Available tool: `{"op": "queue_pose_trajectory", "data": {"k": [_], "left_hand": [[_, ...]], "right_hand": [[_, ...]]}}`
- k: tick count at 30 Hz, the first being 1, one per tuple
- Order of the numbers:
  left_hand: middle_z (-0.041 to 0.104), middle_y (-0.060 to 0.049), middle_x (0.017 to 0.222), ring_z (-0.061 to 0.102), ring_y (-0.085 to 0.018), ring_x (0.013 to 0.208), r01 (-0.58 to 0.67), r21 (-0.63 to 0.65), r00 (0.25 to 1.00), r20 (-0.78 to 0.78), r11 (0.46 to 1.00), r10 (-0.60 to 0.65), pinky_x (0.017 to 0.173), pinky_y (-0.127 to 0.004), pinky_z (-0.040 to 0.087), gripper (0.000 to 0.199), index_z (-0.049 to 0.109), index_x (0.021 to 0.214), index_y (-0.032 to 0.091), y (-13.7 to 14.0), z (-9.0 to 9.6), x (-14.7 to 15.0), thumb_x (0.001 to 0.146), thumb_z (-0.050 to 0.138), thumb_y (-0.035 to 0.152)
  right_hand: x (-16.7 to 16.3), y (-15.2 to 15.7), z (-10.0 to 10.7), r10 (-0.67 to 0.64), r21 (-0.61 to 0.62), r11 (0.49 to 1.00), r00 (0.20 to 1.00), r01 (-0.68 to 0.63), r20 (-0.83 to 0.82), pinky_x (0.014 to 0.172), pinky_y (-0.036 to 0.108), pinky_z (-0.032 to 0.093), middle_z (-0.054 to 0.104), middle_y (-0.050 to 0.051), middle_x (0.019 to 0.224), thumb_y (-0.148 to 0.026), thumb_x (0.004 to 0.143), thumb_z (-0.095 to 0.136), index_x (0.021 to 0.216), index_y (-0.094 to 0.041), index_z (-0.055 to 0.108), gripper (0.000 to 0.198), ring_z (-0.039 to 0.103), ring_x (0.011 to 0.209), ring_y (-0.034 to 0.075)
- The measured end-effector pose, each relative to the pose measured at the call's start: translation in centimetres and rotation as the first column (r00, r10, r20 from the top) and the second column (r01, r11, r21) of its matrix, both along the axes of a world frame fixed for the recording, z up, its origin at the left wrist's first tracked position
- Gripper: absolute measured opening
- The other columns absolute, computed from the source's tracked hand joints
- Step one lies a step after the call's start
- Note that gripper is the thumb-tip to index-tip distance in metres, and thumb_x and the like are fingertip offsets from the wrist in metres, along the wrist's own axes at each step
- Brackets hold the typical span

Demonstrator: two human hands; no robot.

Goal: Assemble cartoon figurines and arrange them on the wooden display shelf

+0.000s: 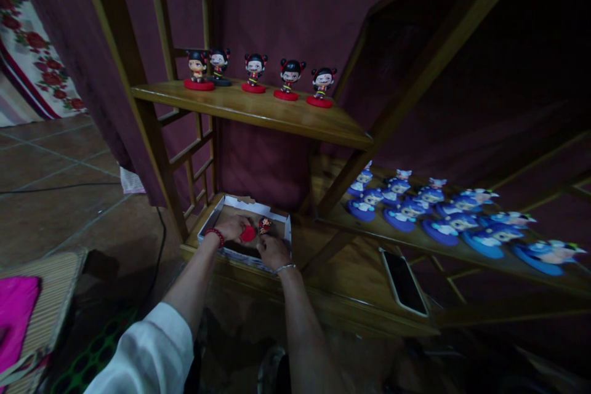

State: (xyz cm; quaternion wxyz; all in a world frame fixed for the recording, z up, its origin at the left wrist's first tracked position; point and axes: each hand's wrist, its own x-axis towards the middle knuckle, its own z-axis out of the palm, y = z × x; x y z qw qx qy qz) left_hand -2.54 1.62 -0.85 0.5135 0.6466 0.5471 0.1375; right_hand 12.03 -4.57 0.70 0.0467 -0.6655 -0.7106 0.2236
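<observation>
Both of my hands reach into a shallow white cardboard box (288, 235) on the lowest wooden shelf. My left hand (234, 229), with a red bead bracelet at the wrist, is closed on a round red base (248, 233). My right hand (273, 251), wearing a thin bracelet, grips a small black-haired figurine (265, 225) by its lower part. The figurine and the base are apart, side by side over the box floor. My fingertips are partly hidden and small in view.
Several black-haired figurines (290, 77) on round bases stand on the shelf above (258, 112). Rows of blue-haired figurines (409, 212) fill the right shelf. A phone (404, 281) lies right of the box. Wooden posts (143, 117) frame the shelves. A bamboo mat (60, 295) is at left.
</observation>
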Motion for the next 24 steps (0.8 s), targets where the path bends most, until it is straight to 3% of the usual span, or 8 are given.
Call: {"op": "queue_pose_trajectory", "data": {"k": [7,18,24], "left_hand": [[0.061,-0.003,0.077,0.057,-0.011,0.065,-0.031,0.020,0.994,0.102,0.999,0.029,0.056,-0.021,0.048,0.029,0.054,0.090,0.013,-1.0,1.1,0.1,0.068,0.037,0.004],[0.056,0.000,0.061,0.057,-0.010,0.058,-0.040,0.024,0.975,0.218,0.999,0.034,0.058,-0.024,0.051,0.032,0.056,0.085,0.012,-2.8,2.3,0.7,0.065,0.036,-0.002],[0.055,0.000,0.064,0.056,-0.009,0.058,-0.084,0.030,0.973,0.220,0.996,0.076,0.056,-0.023,0.051,0.032,0.055,0.092,0.012,-3.2,2.1,0.6,0.066,0.039,0.001]], "right_hand": [[0.0,0.1,0.2,-0.020,0.046,0.999,0.998,0.023,-0.067,0.076,0.026,0.037,0.060,0.012,0.102,-0.023,0.077,0.042,0.108,-0.014,0.049,0.033,0.055,0.095,0.019],[-0.1,0.3,0.2,-0.005,0.072,0.997,0.956,0.028,-0.293,0.064,0.020,0.039,0.064,0.004,0.082,-0.024,0.075,0.044,0.086,-0.016,0.058,0.019,0.057,0.073,0.014],[-0.3,0.5,-0.2,-0.041,0.042,0.997,0.917,0.062,-0.397,0.066,0.020,0.042,0.064,0.001,0.084,-0.018,0.074,0.046,0.086,-0.017,0.059,0.018,0.057,0.075,0.013]]}}
